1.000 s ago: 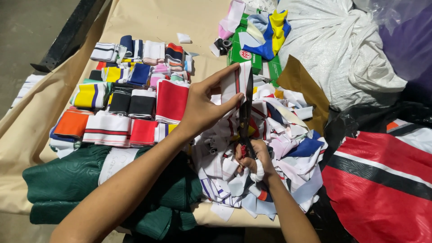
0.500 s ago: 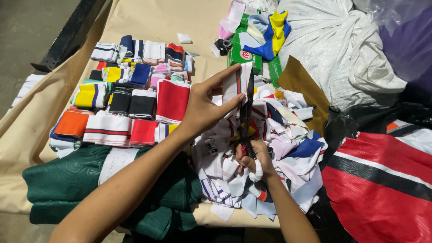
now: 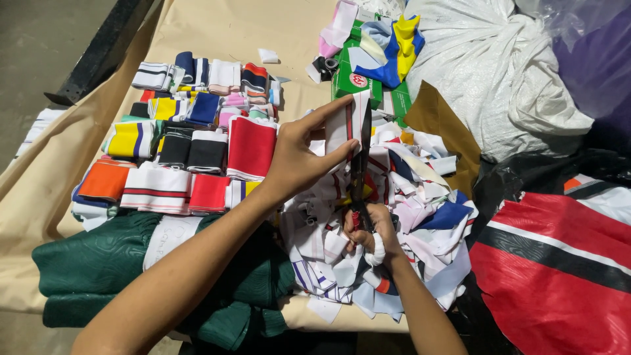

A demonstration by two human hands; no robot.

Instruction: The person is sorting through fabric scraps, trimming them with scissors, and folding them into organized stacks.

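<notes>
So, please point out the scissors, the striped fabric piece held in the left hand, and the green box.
scissors (image 3: 360,164), head view, on the dark blade.
striped fabric piece (image 3: 343,123), head view, its white middle.
green box (image 3: 348,82), head view, its front face.

Little change over the last second; left hand (image 3: 296,161) has edged slightly lower on the white strip with red stripe (image 3: 343,125), thumb and forefinger pinching it as before; scissors (image 3: 360,164) in right hand (image 3: 369,230) sit a touch further along the strip's edge, blades upright; no other shift that can be made out.
</notes>
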